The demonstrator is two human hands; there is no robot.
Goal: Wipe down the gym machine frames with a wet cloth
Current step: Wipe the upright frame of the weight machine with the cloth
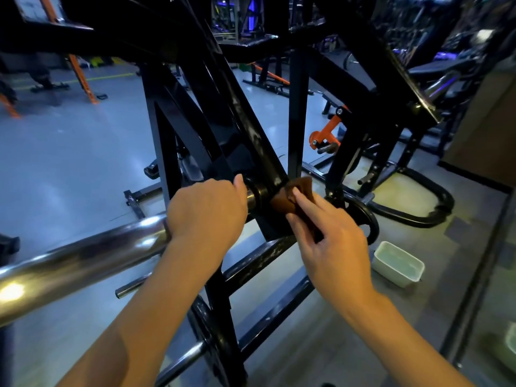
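- Centre of frame: my left hand (206, 210) curls over the chrome bar (83, 261), which runs from the lower left edge toward the black machine frame (251, 135).
- Right of centre: my right hand (332, 233) pinches a brown cloth (290, 196) against the frame's lower joint.
- Lower right: a white tub (398, 263) stands on the floor, near the frame's base.
- Right of centre, higher: an orange bracket (325, 134) shows behind the uprights.

Single head-worn wide-angle view, aimed forward and steeply down. Set close above both forearms, with the slanted black painted steel machine frame (259, 146) directly ahead and the grey gym floor (69, 152) beyond. Straight lines bowed at edges.
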